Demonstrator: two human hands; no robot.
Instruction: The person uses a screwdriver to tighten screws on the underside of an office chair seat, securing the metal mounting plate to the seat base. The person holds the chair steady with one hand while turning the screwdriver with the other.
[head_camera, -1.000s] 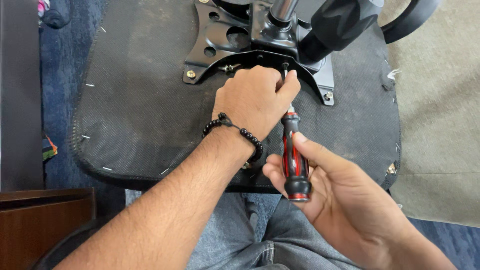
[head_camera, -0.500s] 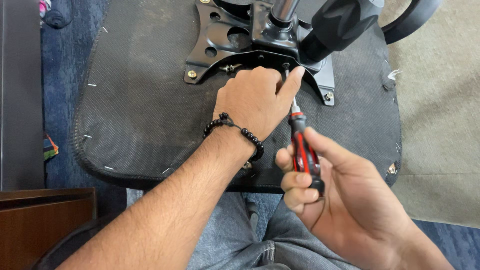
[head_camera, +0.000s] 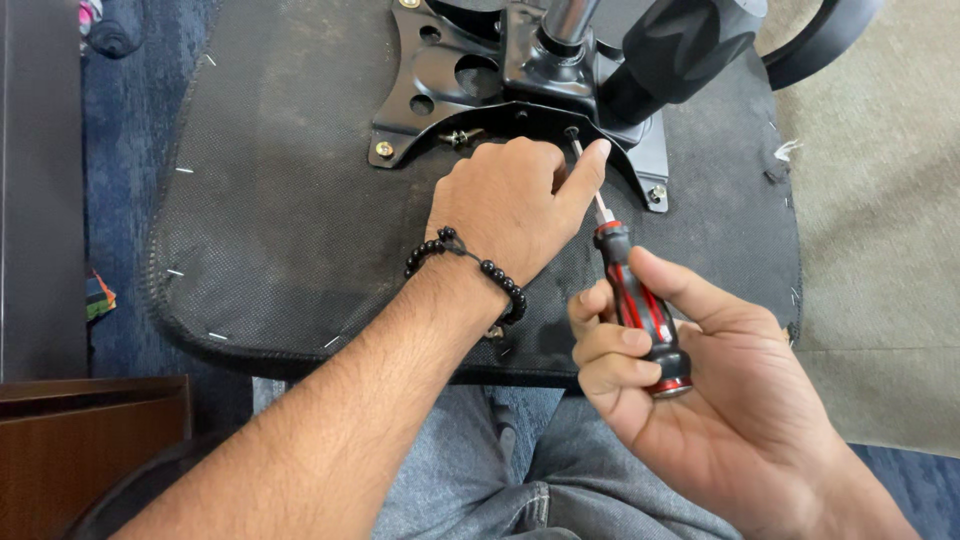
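Note:
An upturned office chair seat (head_camera: 300, 230) in black fabric lies over my lap, with its black metal mounting plate (head_camera: 440, 70) facing up. My right hand (head_camera: 690, 400) grips the red and black handle of a screwdriver (head_camera: 640, 305). The tip of its shaft sits on a screw (head_camera: 571, 132) at the plate's near edge. My left hand (head_camera: 510, 205), with a black bead bracelet at the wrist, rests on the seat, and its forefinger steadies the shaft close to the tip.
The chrome gas cylinder (head_camera: 565, 20) and a black plastic part (head_camera: 680, 50) rise from the plate. A brass bolt (head_camera: 383, 150) sits at the plate's left corner. Beige carpet (head_camera: 880, 200) lies right, a wooden furniture edge (head_camera: 90, 440) lower left.
My right hand has shifted its hold on the screwdriver handle, turning it; the fingers now wrap lower round the grip. My left hand has stayed in place.

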